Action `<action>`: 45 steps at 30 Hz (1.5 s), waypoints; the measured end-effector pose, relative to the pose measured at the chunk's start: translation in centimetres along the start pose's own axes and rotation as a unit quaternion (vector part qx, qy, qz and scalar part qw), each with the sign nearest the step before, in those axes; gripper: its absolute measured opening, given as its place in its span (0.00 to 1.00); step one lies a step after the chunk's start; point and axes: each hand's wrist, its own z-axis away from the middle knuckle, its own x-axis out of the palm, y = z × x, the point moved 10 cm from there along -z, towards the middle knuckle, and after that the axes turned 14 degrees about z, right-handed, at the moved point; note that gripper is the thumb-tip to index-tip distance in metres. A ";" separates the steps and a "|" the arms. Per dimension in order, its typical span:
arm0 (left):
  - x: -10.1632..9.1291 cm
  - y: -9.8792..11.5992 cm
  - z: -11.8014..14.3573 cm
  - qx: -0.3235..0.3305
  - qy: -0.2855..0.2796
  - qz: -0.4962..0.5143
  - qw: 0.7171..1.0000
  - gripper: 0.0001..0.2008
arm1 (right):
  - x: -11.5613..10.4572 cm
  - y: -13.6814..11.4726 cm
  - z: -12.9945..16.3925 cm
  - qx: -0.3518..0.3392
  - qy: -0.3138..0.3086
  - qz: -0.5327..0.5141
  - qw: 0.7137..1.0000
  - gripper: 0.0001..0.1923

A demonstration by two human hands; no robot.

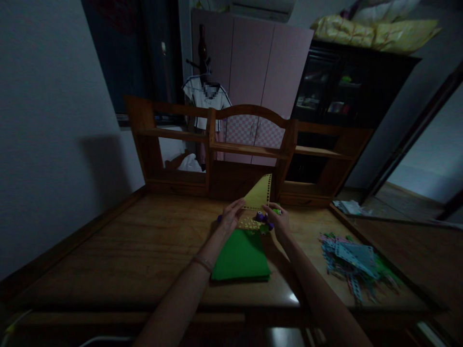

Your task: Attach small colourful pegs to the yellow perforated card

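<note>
two hands pinching a yellow perforated panel, wooden desk, dim room

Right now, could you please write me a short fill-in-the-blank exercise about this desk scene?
1. Both hands, the left hand and the right hand, hold a perforated panel coloured ____.
2. The flat sheet lying below the hands is ____.
3. The heap of loose strips lies on the person's ____ side.

Missing words: yellow; green; right
</note>
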 end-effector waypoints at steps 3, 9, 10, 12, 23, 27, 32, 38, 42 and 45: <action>0.5 0.2 0.3 0.001 -0.015 -0.002 1.000 0.11 | -0.5 0.2 -0.2 0.000 0.016 0.016 1.000 0.19; 0.2 0.0 0.0 -0.007 -0.005 -0.019 1.000 0.11 | -0.7 0.1 -0.3 0.000 0.018 0.012 1.000 0.22; 0.2 0.0 0.0 -0.007 -0.003 -0.021 1.000 0.11 | -0.8 0.1 -0.3 0.001 0.021 0.008 1.000 0.22; 0.4 0.1 0.2 -0.004 -0.001 -0.022 1.000 0.10 | -1.0 0.1 -0.2 0.005 0.030 0.000 1.000 0.22; 0.4 0.5 0.7 0.004 0.015 -0.047 0.999 0.16 | -0.9 0.8 -0.5 0.024 0.026 -0.025 0.999 0.22; 0.3 0.6 0.6 0.005 0.030 -0.057 0.998 0.13 | -0.9 0.8 -0.4 0.029 0.031 -0.028 0.999 0.22; 0.6 0.7 0.7 0.008 0.016 -0.059 0.998 0.14 | -1.1 0.5 -0.3 0.024 0.041 -0.018 0.999 0.22; 0.8 1.0 1.0 0.010 0.026 -0.071 0.997 0.11 | -0.7 0.4 -0.4 0.013 0.020 -0.031 0.999 0.21; 1.5 1.5 1.5 0.022 0.014 -0.090 0.996 0.08 | -0.9 0.6 -0.4 0.010 0.031 -0.022 0.999 0.21; 1.7 1.7 1.6 0.033 -0.001 -0.098 0.995 0.08 | -0.9 0.6 -0.5 0.012 0.033 -0.011 0.999 0.22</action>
